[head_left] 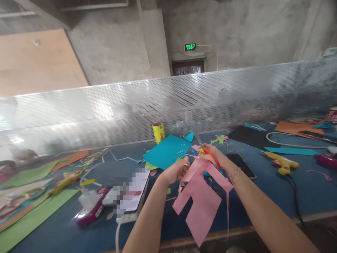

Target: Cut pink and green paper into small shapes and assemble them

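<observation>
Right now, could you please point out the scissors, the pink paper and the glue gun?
scissors [211,155]: head view, red handle.
pink paper [202,207]: head view, sheet's middle.
glue gun [281,161]: head view, yellow body.

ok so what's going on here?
A person is cutting paper at a blue table. The right hand works orange-handled scissors; the left hand grips the pink paper near its top, and the sheet is already cut into several flaps. A teal sheet, a phone and a yellow glue gun lie nearby.

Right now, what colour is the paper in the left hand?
The paper is pink; the head view shows it.
</observation>
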`<state>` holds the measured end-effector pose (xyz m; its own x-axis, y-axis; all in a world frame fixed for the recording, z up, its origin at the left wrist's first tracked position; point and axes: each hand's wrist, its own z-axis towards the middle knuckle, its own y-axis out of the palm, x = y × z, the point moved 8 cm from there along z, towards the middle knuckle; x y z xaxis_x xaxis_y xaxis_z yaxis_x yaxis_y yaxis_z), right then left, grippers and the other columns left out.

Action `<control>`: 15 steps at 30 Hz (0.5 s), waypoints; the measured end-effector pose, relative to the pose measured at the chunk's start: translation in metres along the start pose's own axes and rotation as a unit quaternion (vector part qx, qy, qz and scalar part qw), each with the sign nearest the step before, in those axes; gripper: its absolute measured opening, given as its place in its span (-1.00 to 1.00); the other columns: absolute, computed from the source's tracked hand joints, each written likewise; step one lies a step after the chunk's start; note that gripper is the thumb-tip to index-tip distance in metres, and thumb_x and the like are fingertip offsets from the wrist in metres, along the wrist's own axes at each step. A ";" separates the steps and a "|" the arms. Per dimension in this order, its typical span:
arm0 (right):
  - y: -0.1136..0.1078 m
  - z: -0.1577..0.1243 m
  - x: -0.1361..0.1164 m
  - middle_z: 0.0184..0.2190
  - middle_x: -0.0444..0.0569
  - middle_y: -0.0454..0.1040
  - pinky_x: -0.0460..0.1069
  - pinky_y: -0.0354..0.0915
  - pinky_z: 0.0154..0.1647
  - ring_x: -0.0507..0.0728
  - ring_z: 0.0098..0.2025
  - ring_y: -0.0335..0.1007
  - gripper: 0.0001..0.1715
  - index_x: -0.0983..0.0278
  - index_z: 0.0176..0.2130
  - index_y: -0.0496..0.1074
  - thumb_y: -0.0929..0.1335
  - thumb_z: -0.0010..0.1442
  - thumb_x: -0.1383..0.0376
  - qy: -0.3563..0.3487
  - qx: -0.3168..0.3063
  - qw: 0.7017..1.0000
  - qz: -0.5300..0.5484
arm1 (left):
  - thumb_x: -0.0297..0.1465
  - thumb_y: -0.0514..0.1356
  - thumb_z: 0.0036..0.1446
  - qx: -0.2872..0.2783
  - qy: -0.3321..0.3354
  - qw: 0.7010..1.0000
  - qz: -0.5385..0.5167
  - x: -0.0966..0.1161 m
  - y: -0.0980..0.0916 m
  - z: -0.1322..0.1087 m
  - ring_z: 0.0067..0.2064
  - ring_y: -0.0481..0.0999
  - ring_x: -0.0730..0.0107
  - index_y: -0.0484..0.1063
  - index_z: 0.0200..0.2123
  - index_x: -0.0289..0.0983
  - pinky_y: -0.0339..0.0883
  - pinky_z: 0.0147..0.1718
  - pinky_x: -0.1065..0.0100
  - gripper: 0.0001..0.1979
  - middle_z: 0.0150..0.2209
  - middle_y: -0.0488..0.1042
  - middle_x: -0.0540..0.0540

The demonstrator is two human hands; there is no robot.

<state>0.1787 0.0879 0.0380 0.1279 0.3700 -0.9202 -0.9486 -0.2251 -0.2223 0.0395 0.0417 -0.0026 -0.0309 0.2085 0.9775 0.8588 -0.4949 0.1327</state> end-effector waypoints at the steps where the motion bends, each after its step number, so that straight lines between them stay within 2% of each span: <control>1: 0.006 0.000 -0.001 -0.54 -0.18 0.36 -0.07 0.23 -0.40 0.01 -0.49 0.31 -0.68 0.30 -0.33 0.33 0.39 -0.18 0.33 -0.018 -0.019 1.000 -0.008 | -0.10 0.23 -0.18 0.030 0.010 0.998 0.048 0.000 0.000 0.002 -0.61 0.21 0.55 0.30 -0.34 -0.29 0.13 -0.57 0.44 -0.58 -0.58 0.24 0.07; 3: 0.017 0.000 -0.002 -0.50 -0.16 0.38 -0.04 0.25 -0.35 0.03 -0.44 0.34 -0.68 0.29 -0.27 0.32 0.37 -0.12 0.31 -0.055 -0.050 0.997 -0.017 | -0.20 0.32 -0.29 0.049 0.015 0.990 0.135 -0.002 0.004 0.005 -0.54 0.26 0.53 0.29 -0.25 -0.29 0.13 -0.53 0.45 -0.50 -0.51 0.28 0.06; 5: 0.022 0.000 -0.001 -0.46 -0.15 0.38 -0.03 0.26 -0.32 0.04 -0.41 0.35 -0.67 0.28 -0.23 0.31 0.35 -0.08 0.29 -0.077 -0.061 0.995 -0.026 | -0.24 0.34 -0.31 0.045 0.025 0.978 0.201 -0.003 0.010 0.006 -0.49 0.26 0.52 0.33 -0.32 -0.33 0.12 -0.51 0.45 -0.55 -0.49 0.29 0.04; 8: 0.023 0.003 0.010 -0.48 -0.15 0.38 -0.02 0.27 -0.34 0.04 -0.43 0.35 -0.68 0.28 -0.23 0.30 0.35 -0.06 0.28 -0.068 -0.062 0.995 -0.041 | -0.23 0.30 -0.27 0.050 0.037 0.963 0.262 -0.003 0.011 0.006 -0.51 0.19 0.55 0.33 -0.49 -0.35 0.07 -0.53 0.45 -0.66 -0.55 0.23 0.06; 11: 0.022 0.006 0.021 -0.52 -0.16 0.37 -0.03 0.27 -0.37 0.04 -0.46 0.34 -0.66 0.29 -0.24 0.31 0.36 -0.08 0.28 -0.049 -0.064 0.995 -0.051 | -0.25 0.27 -0.23 0.052 0.018 0.962 0.268 -0.007 0.007 0.006 -0.55 0.15 0.57 0.33 -0.51 -0.35 0.03 -0.57 0.46 -0.71 -0.59 0.21 0.08; 15: 0.023 0.003 0.023 -0.53 -0.14 0.37 -0.03 0.27 -0.42 0.06 -0.48 0.33 -0.65 0.30 -0.26 0.34 0.39 -0.10 0.23 -0.030 -0.074 0.995 -0.062 | -0.29 0.25 -0.18 0.002 0.005 0.977 0.213 -0.013 0.009 0.008 -0.53 0.24 0.54 0.39 -0.45 -0.37 0.11 -0.55 0.47 -0.75 -0.54 0.33 0.02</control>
<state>0.1585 0.0937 0.0128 0.2190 0.4544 -0.8635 -0.8737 -0.3027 -0.3809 0.0512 0.0411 -0.0157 0.3247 -0.0229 0.9456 0.7972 -0.5314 -0.2866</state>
